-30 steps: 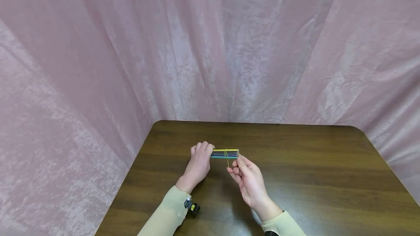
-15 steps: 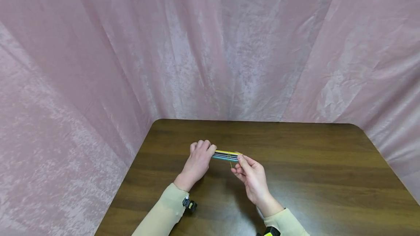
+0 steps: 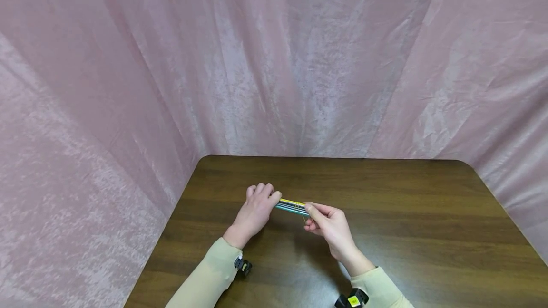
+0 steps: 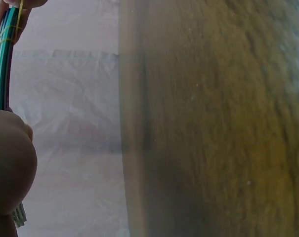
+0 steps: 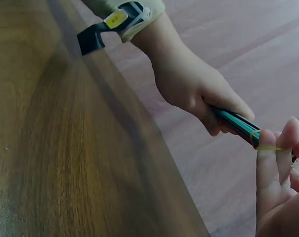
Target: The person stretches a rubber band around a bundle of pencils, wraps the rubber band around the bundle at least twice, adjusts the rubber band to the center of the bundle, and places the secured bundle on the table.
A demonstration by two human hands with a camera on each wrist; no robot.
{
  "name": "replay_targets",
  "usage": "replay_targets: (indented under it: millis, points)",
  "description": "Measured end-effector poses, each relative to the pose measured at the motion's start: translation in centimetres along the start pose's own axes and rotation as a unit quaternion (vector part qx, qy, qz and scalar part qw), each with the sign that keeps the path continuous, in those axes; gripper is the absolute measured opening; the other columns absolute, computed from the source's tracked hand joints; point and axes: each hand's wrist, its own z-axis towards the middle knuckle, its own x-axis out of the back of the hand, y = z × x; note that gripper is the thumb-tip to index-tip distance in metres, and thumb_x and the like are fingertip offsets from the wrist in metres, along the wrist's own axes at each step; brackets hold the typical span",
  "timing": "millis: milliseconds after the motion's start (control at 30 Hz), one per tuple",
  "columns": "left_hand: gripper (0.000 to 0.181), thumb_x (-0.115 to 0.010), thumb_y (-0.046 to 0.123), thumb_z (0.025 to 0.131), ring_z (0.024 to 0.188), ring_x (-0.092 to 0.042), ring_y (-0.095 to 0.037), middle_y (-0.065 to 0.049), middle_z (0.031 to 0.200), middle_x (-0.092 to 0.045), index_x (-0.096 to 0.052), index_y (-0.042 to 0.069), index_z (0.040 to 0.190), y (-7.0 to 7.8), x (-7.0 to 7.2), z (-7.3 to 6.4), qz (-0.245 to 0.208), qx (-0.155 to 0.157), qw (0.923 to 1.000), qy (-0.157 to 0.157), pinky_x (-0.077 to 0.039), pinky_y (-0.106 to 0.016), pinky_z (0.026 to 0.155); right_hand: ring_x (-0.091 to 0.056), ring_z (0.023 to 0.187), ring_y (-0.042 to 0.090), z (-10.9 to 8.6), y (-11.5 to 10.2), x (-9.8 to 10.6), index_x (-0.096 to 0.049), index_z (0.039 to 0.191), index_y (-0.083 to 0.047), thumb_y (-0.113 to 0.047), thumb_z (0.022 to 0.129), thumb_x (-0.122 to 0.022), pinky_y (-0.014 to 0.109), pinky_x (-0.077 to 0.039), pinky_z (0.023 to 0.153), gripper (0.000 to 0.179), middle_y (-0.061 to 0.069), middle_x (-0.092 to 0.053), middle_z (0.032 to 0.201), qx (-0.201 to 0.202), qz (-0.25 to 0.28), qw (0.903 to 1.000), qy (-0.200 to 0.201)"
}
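Observation:
A slim bundle of pencils, yellow, dark and teal, is held above the table, tilted slightly down to the right. My left hand grips its left part from above. A thin yellow rubber band circles the bundle near its right end, and part of it stretches across fingers of my right hand. The right thumb and forefinger pinch that same end and cover its tip. Below the left hand in the left wrist view, the pencils' other ends stick out.
The brown wooden table extends under and around both hands. Pink curtains hang behind it and on the sides. Small black cameras are strapped on the left wrist and the right wrist.
The right hand has moved from pulling the rubber band below the bundle to pinching the bundle's right end. The bundle has tilted down to the right. The left hand keeps its grip.

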Motion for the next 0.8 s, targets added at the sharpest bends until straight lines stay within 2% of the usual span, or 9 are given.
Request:
replay_targets:
  millis: [133,333,533,667,800]
  points:
    - [0.023,-0.072,-0.001,0.096,0.093,-0.050,-0.026,-0.004,0.097,-0.053,-0.056,0.013,0.105,0.4,-0.3,-0.2,0.005,-0.002,0.9999,-0.014,-0.041,-0.050,0.090,-0.063,0.060,0.009,0.2,0.2,0.1,-0.072,0.121,0.011,-0.011,0.097,-0.079,0.029,-0.062,0.067,0.033,0.008,-0.068,0.074,-0.008,-0.023,0.9997,0.009]
    - [0.020,-0.071,0.003,0.098,0.093,-0.050,-0.026,-0.003,0.097,-0.053,-0.054,0.014,0.105,1.2,-0.7,0.0,0.022,0.004,0.9997,-0.008,-0.042,-0.049,0.088,-0.066,0.063,0.011,0.7,0.7,0.1,-0.074,0.118,0.008,-0.010,0.092,-0.085,0.026,-0.060,0.066,0.033,0.010,-0.072,0.080,0.005,-0.052,0.9984,0.022]
    - [0.020,-0.071,0.004,0.099,0.091,-0.050,-0.025,-0.003,0.098,-0.054,-0.054,0.013,0.105,1.9,-0.8,0.1,0.013,0.009,0.9998,-0.015,-0.042,-0.049,0.087,-0.069,0.068,0.013,1.0,0.9,0.0,-0.059,0.136,0.008,-0.001,0.094,-0.079,0.028,-0.061,0.070,0.047,0.012,-0.073,0.087,0.002,-0.030,0.9995,-0.006]
    - [0.023,-0.072,0.001,0.098,0.092,-0.049,-0.025,-0.003,0.099,-0.055,-0.055,0.013,0.109,2.3,-0.7,0.1,-0.002,0.022,0.9994,-0.028,-0.042,-0.048,0.087,-0.071,0.071,0.014,1.2,1.0,-0.1,-0.055,0.134,0.010,0.001,0.096,-0.077,0.029,-0.062,0.074,0.044,0.015,-0.075,0.097,0.000,-0.014,0.9999,-0.008]
    - [0.027,-0.073,0.000,0.097,0.093,-0.048,-0.023,-0.001,0.100,-0.055,-0.056,0.015,0.111,2.3,-0.8,0.2,-0.014,0.040,0.9984,-0.038,-0.041,-0.046,0.087,-0.072,0.076,0.017,1.3,1.1,-0.1,-0.056,0.133,0.009,0.001,0.096,-0.076,0.030,-0.061,0.078,0.042,0.012,-0.075,0.102,0.006,-0.020,0.9998,-0.001]
